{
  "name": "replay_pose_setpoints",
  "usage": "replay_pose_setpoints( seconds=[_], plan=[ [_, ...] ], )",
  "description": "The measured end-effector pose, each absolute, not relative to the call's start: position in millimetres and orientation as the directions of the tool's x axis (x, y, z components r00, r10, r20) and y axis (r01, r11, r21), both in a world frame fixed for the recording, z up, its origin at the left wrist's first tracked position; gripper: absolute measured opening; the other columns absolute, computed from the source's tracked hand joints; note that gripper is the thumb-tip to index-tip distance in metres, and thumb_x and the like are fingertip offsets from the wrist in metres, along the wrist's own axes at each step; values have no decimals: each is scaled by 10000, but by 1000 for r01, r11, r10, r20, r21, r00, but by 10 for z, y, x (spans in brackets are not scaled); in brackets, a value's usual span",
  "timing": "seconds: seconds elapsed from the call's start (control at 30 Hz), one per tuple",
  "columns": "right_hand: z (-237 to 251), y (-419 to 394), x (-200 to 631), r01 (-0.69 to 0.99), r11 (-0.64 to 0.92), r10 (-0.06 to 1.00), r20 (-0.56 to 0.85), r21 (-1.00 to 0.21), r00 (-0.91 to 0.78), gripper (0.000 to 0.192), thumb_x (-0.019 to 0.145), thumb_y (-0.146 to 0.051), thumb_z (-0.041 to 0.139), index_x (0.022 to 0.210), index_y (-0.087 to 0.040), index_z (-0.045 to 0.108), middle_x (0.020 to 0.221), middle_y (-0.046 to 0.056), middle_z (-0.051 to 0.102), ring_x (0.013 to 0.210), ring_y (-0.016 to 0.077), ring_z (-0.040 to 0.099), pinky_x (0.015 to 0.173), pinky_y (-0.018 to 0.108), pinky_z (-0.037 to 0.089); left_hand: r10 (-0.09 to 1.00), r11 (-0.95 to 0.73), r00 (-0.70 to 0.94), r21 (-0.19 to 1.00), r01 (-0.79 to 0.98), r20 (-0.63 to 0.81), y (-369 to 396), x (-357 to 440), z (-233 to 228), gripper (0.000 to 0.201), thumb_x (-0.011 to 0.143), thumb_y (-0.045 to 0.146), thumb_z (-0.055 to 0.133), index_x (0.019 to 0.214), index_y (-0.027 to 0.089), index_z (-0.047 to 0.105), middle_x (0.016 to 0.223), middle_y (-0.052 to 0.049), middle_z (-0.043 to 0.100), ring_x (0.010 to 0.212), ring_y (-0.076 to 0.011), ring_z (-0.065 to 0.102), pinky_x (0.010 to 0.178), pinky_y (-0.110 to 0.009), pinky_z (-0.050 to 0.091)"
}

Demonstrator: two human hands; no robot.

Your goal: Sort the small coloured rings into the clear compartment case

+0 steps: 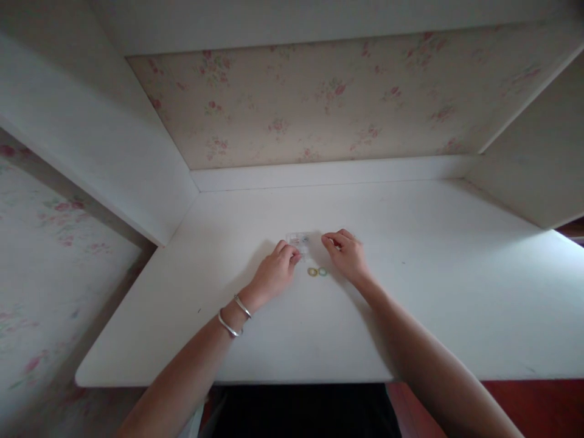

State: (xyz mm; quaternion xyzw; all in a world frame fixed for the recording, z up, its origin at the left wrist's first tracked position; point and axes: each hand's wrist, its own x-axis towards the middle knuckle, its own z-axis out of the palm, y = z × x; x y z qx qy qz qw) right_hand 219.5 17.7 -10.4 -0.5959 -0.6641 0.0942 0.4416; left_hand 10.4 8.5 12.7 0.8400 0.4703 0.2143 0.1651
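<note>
Both forearms enter from the near edge and converge toward the middle of the white desk. Two silver bangles circle the left wrist. Left hand rests knuckles-up on the desk surface, fingers curled, fingertips at the near left corner of a small clear plastic packet; whether it pinches the packet or merely touches it cannot be told. Right hand lies to the right, fingers bent inward with thumb and forefinger drawn close together; something small and reddish shows at the fingertips, too small to identify, and its hold on the packet cannot be told.

The packet lies flat on the desk between the two sets of fingertips, just far of them, its long axis running roughly left to right; small coloured items show inside, indistinct. Two small rings, a yellow ring and a green ring, lie side by side on the desk nearer than the packet, between the hands, touching or nearly so.

White side panels flank the desk, and floral wallpaper covers the far wall.
</note>
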Motion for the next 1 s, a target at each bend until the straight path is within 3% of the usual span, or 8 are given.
replay_pose_setpoints(
  seconds=[0.13,0.4,0.63,0.8,1.0],
  plan=[
    [-78,161,2203,702,262,872,474,-662,121,263,873,-353,497,836,-211,716,735,29,598,651,140,535,630,269,400,864,-498,458,487,717,209,307,251,186,194,942,282,403,946,180,568,999,-55,552,870,-153,586,794,-281,462],
    [-48,146,2217,710,273,878,469,-649,91,268,887,-355,485,862,-217,714,770,31,617,622,130,525,619,261,393,881,-472,440,378,796,173,608,510,234,191,923,269,436,916,190,610,1012,-56,574,848,-163,603,738,-278,453],
    [-13,134,2237,726,285,871,485,-625,76,242,884,-328,502,857,-216,715,760,23,620,628,125,529,629,256,385,873,-488,417,472,734,254,410,412,275,179,909,255,460,927,187,624,973,-54,598,892,-162,588,818,-280,456],
    [-23,123,2227,714,297,874,482,-634,65,234,877,-310,509,841,-207,716,743,20,614,644,128,539,624,251,388,812,-556,554,540,633,186,40,280,187,166,887,282,509,892,192,648,948,-42,597,832,-150,594,802,-275,472],
    [-66,131,2213,720,283,887,459,-634,55,248,883,-317,500,855,-200,716,737,21,609,643,127,537,624,249,391,818,-547,559,481,685,136,-157,219,127,212,877,371,528,978,229,649,985,-24,588,825,-149,611,788,-282,486]
  ],
)
